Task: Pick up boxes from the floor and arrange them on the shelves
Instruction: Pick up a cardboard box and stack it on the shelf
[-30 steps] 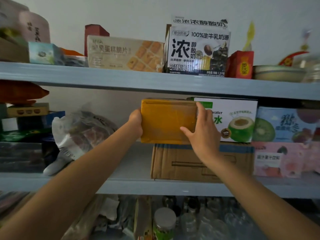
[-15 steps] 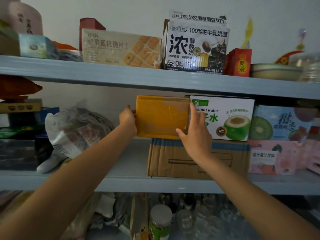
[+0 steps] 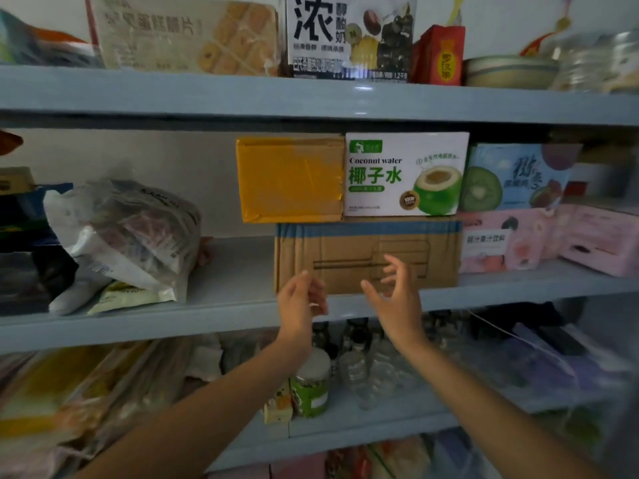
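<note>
A box wrapped in yellow tape (image 3: 289,179) rests on top of a brown cardboard box (image 3: 366,257) on the middle shelf (image 3: 238,271), pressed against the white coconut water box (image 3: 406,174) to its right. Its left end overhangs the cardboard box. My left hand (image 3: 300,300) and my right hand (image 3: 397,292) hover in front of the cardboard box, below the yellow box, both empty with fingers spread. Neither hand touches any box.
A crumpled plastic bag (image 3: 128,233) lies left on the middle shelf. Kiwi and pink drink boxes (image 3: 511,209) stand to the right. The top shelf (image 3: 311,98) holds a wafer box, a yoghurt carton and a red box. Jars and bottles (image 3: 311,385) fill the lower shelf.
Both hands let go of the yellow box and drew back down toward me. The box stays on the cardboard box beside the coconut water box. The camera has moved closer.
</note>
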